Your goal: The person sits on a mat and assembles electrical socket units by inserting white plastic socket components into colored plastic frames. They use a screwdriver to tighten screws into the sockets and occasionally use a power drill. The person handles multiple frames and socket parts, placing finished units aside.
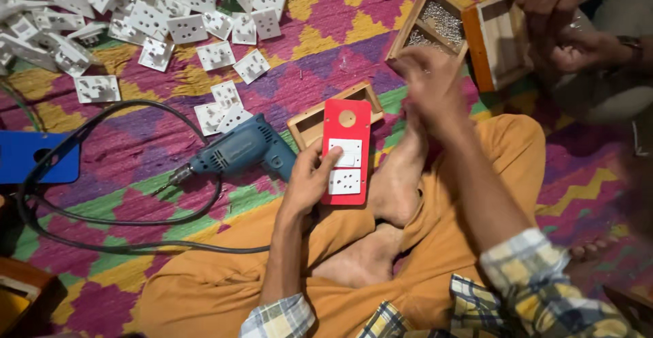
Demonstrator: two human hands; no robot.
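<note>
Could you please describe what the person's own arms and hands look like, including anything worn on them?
Both hands, left and right, are bare: no gloves, and no rings or watch that I can make out. The sleeves are plaid in yellow, white and blue-grey, rolled up near the elbows, leaving both forearms uncovered.

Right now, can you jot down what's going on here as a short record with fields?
Left hand: left hand holds a red panel fitted with white sockets
Right hand: right hand raised and blurred beside a wooden box of screws
Tool: blue electric drill on the patterned mat, black cable looping left
Spare parts: pile of white sockets at top left
Nearby: another person's hands at a second wooden box
</note>
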